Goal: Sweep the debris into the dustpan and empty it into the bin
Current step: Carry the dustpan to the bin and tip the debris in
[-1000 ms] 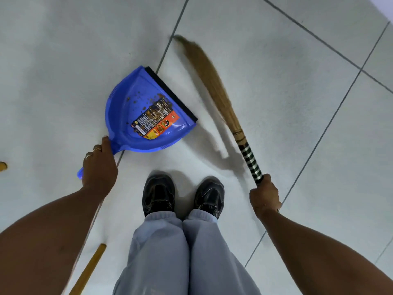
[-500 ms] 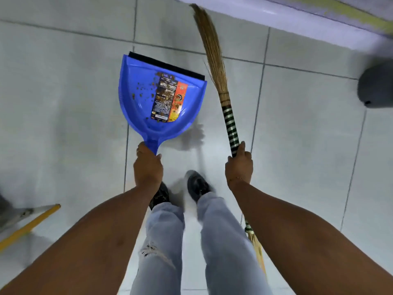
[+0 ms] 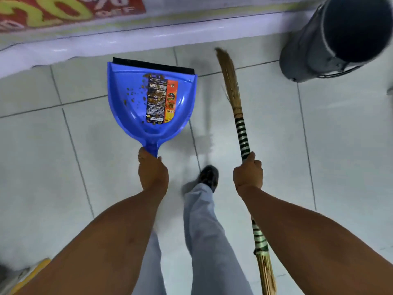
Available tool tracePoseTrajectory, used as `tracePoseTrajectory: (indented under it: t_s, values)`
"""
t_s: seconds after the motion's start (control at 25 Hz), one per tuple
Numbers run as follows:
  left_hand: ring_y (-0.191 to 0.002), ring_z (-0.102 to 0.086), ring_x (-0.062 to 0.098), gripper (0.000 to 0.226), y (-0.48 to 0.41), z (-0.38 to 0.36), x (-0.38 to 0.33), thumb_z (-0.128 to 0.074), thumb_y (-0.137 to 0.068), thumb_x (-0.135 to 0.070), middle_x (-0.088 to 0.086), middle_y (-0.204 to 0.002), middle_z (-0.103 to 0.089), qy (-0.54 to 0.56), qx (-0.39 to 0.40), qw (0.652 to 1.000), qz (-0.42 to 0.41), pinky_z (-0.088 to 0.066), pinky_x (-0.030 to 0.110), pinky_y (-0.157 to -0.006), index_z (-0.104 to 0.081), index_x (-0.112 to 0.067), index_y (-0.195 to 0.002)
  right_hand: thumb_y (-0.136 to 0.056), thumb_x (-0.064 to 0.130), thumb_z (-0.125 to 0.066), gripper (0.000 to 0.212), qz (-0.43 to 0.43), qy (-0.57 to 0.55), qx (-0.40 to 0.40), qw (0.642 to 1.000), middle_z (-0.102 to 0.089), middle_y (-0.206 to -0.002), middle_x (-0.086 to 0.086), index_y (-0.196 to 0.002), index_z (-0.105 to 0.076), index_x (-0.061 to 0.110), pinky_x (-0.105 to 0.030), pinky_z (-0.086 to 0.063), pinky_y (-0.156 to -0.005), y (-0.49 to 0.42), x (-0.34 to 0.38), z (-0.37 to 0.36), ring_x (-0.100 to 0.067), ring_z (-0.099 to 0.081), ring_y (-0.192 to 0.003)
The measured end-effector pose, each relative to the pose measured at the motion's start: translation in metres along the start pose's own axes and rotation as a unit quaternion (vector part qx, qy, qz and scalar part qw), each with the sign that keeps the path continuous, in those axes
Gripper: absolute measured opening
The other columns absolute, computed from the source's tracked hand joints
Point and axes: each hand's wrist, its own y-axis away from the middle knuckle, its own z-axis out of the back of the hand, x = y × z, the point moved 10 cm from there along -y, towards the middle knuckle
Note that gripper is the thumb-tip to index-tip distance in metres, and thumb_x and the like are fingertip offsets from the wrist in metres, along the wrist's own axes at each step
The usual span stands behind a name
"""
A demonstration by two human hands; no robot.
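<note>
My left hand [image 3: 152, 171] grips the handle of a blue dustpan [image 3: 125, 96], held level above the floor with its black rubber lip pointing away from me. Brown debris [image 3: 136, 95] lies scattered inside it, over and beside the printed label. My right hand [image 3: 247, 172] holds a straw broom [image 3: 230, 81] by its green-and-black striped handle, bristle tip forward and off the floor. A dark grey round bin [image 3: 319, 43] stands at the upper right, its open mouth tilted toward me, to the right of the broom tip.
A white raised ledge [image 3: 148, 39] with a red and yellow sale banner [image 3: 63, 11] runs along the far side. The floor is pale tile. One shoe [image 3: 209, 175] steps forward between my arms. A yellow stick end [image 3: 32, 273] lies at the bottom left.
The dustpan came up off the floor and is carried forward with the broom. The view turned, and the ledge and the bin have come closer, the bin growing large at upper right.
</note>
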Motion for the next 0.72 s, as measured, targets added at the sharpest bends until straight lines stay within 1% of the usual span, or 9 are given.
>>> tracePoseTrajectory:
  t_s: [0.12,0.24,0.32,0.4,0.48,0.56,0.64,0.68,0.72]
  values:
    - [-0.113,-0.05,0.038,0.044,0.015,-0.039,-0.083,-0.047,-0.094,-0.012,0.013,-0.131,-0.049,-0.014,0.031,0.998,-0.046,-0.04,0.043,-0.089,-0.03,-0.008,-0.135,-0.094,0.011,-0.039,0.061,-0.03,-0.009,0.033,0.999,-0.048,-0.132,-0.016,-0.15,-0.018,0.019,-0.044,-0.047,-0.093,-0.042,-0.034,0.049,-0.036,-0.051,-0.118]
    - [-0.106,-0.053,0.041,0.038,0.022,-0.078,-0.168,-0.047,-0.092,-0.011,0.016,-0.124,-0.053,-0.063,0.082,0.984,-0.145,-0.04,0.042,-0.084,-0.036,-0.007,-0.129,-0.095,0.012,-0.036,0.063,-0.032,-0.006,0.047,0.998,-0.048,-0.132,-0.013,-0.152,-0.013,0.028,-0.044,-0.046,-0.094,-0.079,-0.043,0.094,-0.035,-0.051,-0.119]
    - [-0.102,-0.055,0.044,0.039,0.029,-0.105,-0.231,-0.049,-0.091,-0.011,0.02,-0.119,-0.054,-0.128,0.106,0.959,-0.232,-0.041,0.043,-0.082,-0.037,-0.004,-0.128,-0.095,0.013,-0.035,0.063,-0.027,0.002,0.04,0.999,-0.048,-0.132,-0.011,-0.152,-0.013,0.029,-0.043,-0.045,-0.093,-0.109,-0.042,0.127,-0.033,-0.049,-0.121]
    - [-0.1,-0.056,0.043,0.039,0.04,-0.133,-0.3,-0.049,-0.091,-0.011,0.02,-0.116,-0.056,-0.161,0.138,0.933,-0.291,-0.041,0.042,-0.08,-0.038,-0.004,-0.127,-0.095,0.012,-0.035,0.064,-0.042,0.002,0.041,0.998,-0.048,-0.131,-0.01,-0.152,-0.013,0.031,-0.042,-0.046,-0.091,-0.142,-0.046,0.163,-0.032,-0.048,-0.121]
    - [-0.1,-0.056,0.042,0.041,0.057,-0.164,-0.373,-0.05,-0.09,-0.013,0.02,-0.117,-0.055,-0.198,0.169,0.893,-0.368,-0.042,0.042,-0.079,-0.038,-0.003,-0.128,-0.095,0.011,-0.034,0.062,-0.057,0.003,0.045,0.997,-0.048,-0.13,-0.008,-0.151,-0.014,0.032,-0.043,-0.046,-0.09,-0.171,-0.052,0.195,-0.03,-0.047,-0.121]
    - [-0.105,-0.055,0.042,0.048,0.067,-0.195,-0.438,-0.051,-0.09,-0.015,0.022,-0.122,-0.053,-0.248,0.185,0.85,-0.426,-0.042,0.043,-0.083,-0.035,-0.002,-0.133,-0.095,0.012,-0.032,0.059,-0.053,0.019,0.056,0.997,-0.049,-0.131,-0.008,-0.149,-0.019,0.032,-0.042,-0.045,-0.09,-0.201,-0.053,0.225,-0.03,-0.047,-0.122]
    - [-0.11,-0.053,0.041,0.049,0.075,-0.241,-0.492,-0.051,-0.09,-0.019,0.022,-0.123,-0.054,-0.3,0.229,0.816,-0.439,-0.041,0.042,-0.086,-0.035,-0.004,-0.134,-0.096,0.016,-0.031,0.052,-0.043,0.039,0.08,0.995,-0.051,-0.132,-0.009,-0.146,-0.027,0.03,-0.04,-0.044,-0.093,-0.233,-0.06,0.25,-0.031,-0.048,-0.123]
    - [-0.109,-0.053,0.041,0.045,0.077,-0.262,-0.512,-0.05,-0.09,-0.021,0.023,-0.121,-0.056,-0.308,0.262,0.811,-0.422,-0.042,0.042,-0.086,-0.038,-0.005,-0.131,-0.097,0.019,-0.03,0.047,-0.036,0.046,0.102,0.993,-0.052,-0.133,-0.01,-0.143,-0.032,0.028,-0.039,-0.043,-0.095,-0.244,-0.06,0.256,-0.032,-0.048,-0.124]
    - [-0.105,-0.056,0.042,0.039,0.079,-0.283,-0.529,-0.048,-0.091,-0.024,0.025,-0.117,-0.059,-0.296,0.299,0.818,-0.392,-0.045,0.042,-0.085,-0.044,-0.005,-0.125,-0.097,0.022,-0.029,0.044,-0.029,0.054,0.123,0.99,-0.052,-0.135,-0.011,-0.141,-0.036,0.026,-0.04,-0.043,-0.097,-0.255,-0.062,0.26,-0.032,-0.049,-0.125]
